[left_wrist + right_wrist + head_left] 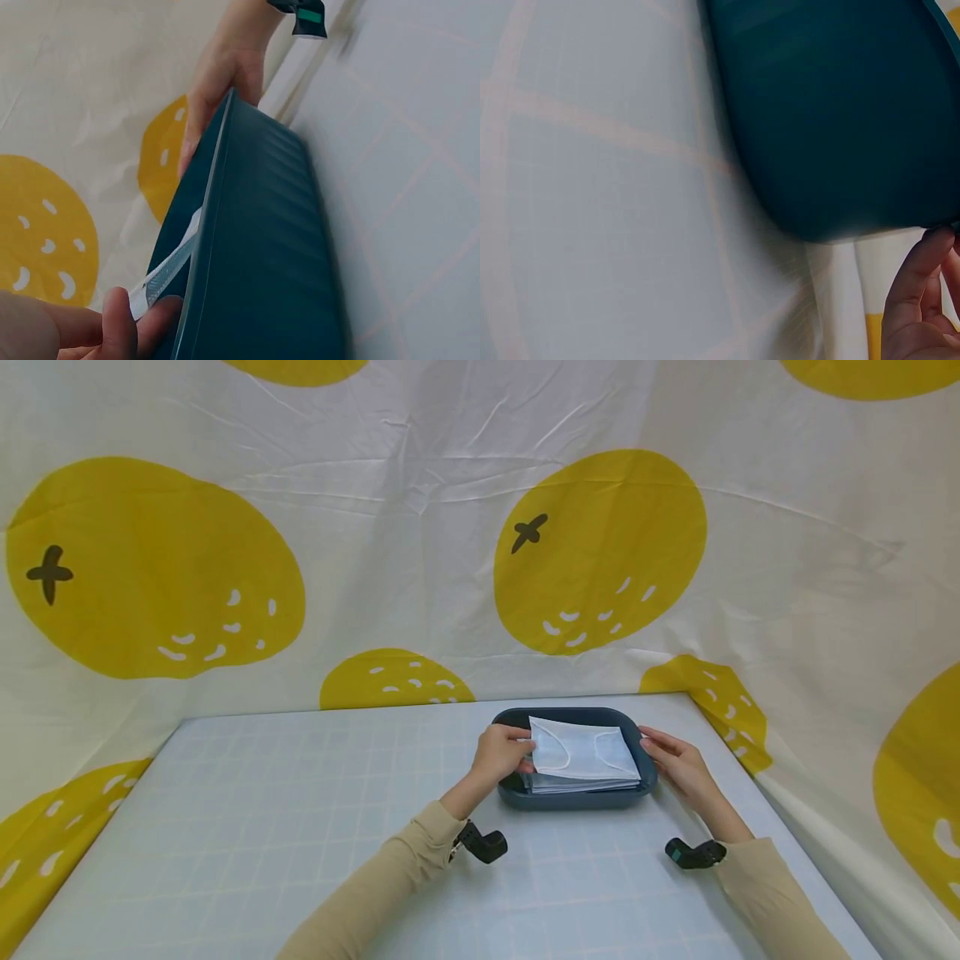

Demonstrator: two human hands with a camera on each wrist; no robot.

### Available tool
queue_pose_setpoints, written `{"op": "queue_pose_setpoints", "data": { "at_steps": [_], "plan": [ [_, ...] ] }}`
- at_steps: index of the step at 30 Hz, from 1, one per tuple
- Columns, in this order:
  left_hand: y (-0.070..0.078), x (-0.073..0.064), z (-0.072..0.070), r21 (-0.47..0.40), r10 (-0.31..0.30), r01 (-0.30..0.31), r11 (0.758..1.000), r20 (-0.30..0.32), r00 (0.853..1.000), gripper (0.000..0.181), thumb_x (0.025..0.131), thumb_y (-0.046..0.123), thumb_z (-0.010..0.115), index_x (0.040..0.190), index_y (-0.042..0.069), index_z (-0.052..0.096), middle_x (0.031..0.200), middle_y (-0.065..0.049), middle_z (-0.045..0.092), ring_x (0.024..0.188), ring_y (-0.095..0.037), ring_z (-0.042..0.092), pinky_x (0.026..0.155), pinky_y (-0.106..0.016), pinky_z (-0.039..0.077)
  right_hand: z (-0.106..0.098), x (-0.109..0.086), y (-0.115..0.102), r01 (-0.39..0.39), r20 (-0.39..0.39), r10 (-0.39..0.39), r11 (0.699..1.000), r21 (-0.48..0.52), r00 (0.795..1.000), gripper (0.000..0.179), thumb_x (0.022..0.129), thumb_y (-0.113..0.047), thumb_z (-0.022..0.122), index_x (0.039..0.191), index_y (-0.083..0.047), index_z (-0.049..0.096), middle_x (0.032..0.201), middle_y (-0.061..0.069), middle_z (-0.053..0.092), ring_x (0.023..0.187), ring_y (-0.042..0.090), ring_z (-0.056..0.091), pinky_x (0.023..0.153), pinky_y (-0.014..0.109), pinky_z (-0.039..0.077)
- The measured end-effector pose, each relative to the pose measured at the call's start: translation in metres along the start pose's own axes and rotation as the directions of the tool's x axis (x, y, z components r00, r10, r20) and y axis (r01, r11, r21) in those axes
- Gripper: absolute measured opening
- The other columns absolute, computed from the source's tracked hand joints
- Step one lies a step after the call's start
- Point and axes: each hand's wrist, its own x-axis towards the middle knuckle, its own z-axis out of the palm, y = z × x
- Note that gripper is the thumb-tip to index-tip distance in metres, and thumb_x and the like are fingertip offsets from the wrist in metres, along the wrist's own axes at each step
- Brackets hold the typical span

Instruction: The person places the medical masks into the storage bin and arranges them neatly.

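Note:
A dark blue-green plastic bin (576,802) stands on the table toward its back right. Inside it lies a stack of pale blue face masks (577,785), and the top face mask (581,750) is raised at its left side, with white ear loops showing. My left hand (498,752) reaches over the bin's left rim and pinches that mask's left edge. In the left wrist view, the mask (172,266) slants up between thumb and fingers. At the opposite end, my right hand (681,768) holds the bin's right rim, thumb outside; the right wrist view shows the fingertips at the rim's edge.
A pale checked cloth covers the table (300,827). Behind and beside it hangs a white curtain (420,568) with large yellow fruit shapes. Black wrist cameras sit at the left cuff (483,843) and the right cuff (693,853).

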Motion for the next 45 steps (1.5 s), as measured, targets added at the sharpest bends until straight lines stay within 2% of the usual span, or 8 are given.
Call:
{"op": "queue_pose_setpoints", "data": {
  "at_steps": [7,18,27,33,36,40,43,45],
  "plan": [
    [0.003,-0.002,-0.002,0.052,-0.049,0.048,0.997,0.005,0.999,0.034,0.089,0.004,0.061,0.122,-0.002,0.063,0.074,-0.013,0.071,0.041,-0.006,0.056,0.065,-0.040,0.060,0.001,-0.001,-0.003,0.000,0.004,0.000,1.000,-0.001,1.000,0.061,0.098,-0.039,0.052,0.149,-0.010,0.034,0.155,0.017,0.030,0.104,-0.005,0.048,0.086,0.005,0.046],
    [0.005,-0.007,-0.010,0.126,-0.085,0.082,0.989,0.022,0.996,0.036,0.092,0.009,0.060,0.127,-0.001,0.060,0.079,-0.012,0.069,0.048,-0.007,0.060,0.055,-0.023,0.057,0.004,0.001,-0.004,-0.012,0.008,0.012,1.000,-0.005,1.000,0.063,0.097,-0.041,0.052,0.149,-0.011,0.033,0.156,0.015,0.030,0.117,0.005,0.046,0.088,0.006,0.045],
    [0.001,-0.016,-0.016,0.113,-0.019,0.008,0.994,0.095,0.995,0.041,0.093,0.011,0.058,0.133,0.002,0.056,0.108,-0.016,0.071,0.069,-0.015,0.067,0.065,-0.027,0.059,0.001,0.001,-0.001,-0.002,-0.017,0.002,1.000,-0.026,1.000,0.066,0.096,-0.045,0.052,0.149,-0.010,0.034,0.155,0.016,0.031,0.112,-0.002,0.046,0.087,0.005,0.045],
    [0.002,-0.020,-0.016,0.100,-0.009,-0.001,0.995,0.093,0.996,0.036,0.094,0.014,0.059,0.130,0.006,0.059,0.109,-0.013,0.071,0.086,-0.023,0.069,0.076,-0.032,0.059,-0.001,0.000,-0.003,-0.004,-0.067,-0.002,0.996,-0.087,0.998,0.063,0.097,-0.044,0.051,0.148,-0.010,0.036,0.153,0.018,0.035,0.102,-0.006,0.047,0.082,0.003,0.046],
    [0.001,-0.020,-0.016,0.083,0.008,-0.016,0.996,0.088,0.996,0.034,0.094,0.015,0.060,0.127,0.006,0.061,0.108,-0.013,0.072,0.088,-0.022,0.069,0.076,-0.031,0.059,-0.002,0.002,-0.002,-0.007,-0.084,-0.001,0.995,-0.100,0.996,0.062,0.097,-0.044,0.049,0.148,-0.010,0.037,0.152,0.019,0.036,0.105,-0.002,0.048,0.083,0.004,0.046],
    [-0.005,-0.021,-0.022,0.022,0.064,-0.066,0.998,0.068,0.996,0.032,0.094,0.010,0.059,0.125,0.004,0.063,0.109,-0.013,0.071,0.091,-0.023,0.070,0.073,-0.028,0.059,0.001,0.006,-0.003,-0.009,-0.109,-0.006,0.990,-0.137,0.994,0.061,0.098,-0.045,0.049,0.147,-0.010,0.039,0.149,0.019,0.039,0.115,0.012,0.048,0.095,0.017,0.048],
    [-0.011,-0.023,-0.031,0.005,0.126,-0.126,0.992,0.035,0.991,0.029,0.095,0.006,0.057,0.122,0.003,0.064,0.110,-0.013,0.071,0.097,-0.025,0.068,0.074,-0.028,0.059,0.000,0.004,-0.005,0.022,-0.118,-0.050,0.974,-0.227,0.992,0.056,0.099,-0.042,0.048,0.145,-0.010,0.043,0.141,0.021,0.047,0.109,0.019,0.050,0.090,0.021,0.052],
    [-0.014,-0.025,-0.040,0.051,0.173,-0.173,0.984,-0.004,0.985,0.027,0.095,0.006,0.055,0.119,0.003,0.067,0.112,-0.012,0.071,0.099,-0.026,0.067,0.076,-0.029,0.059,-0.004,0.003,-0.006,0.077,-0.091,-0.110,0.947,-0.313,0.990,0.053,0.101,-0.039,0.046,0.143,-0.007,0.044,0.134,0.024,0.050,0.101,0.019,0.052,0.080,0.021,0.054]
  ]
}}
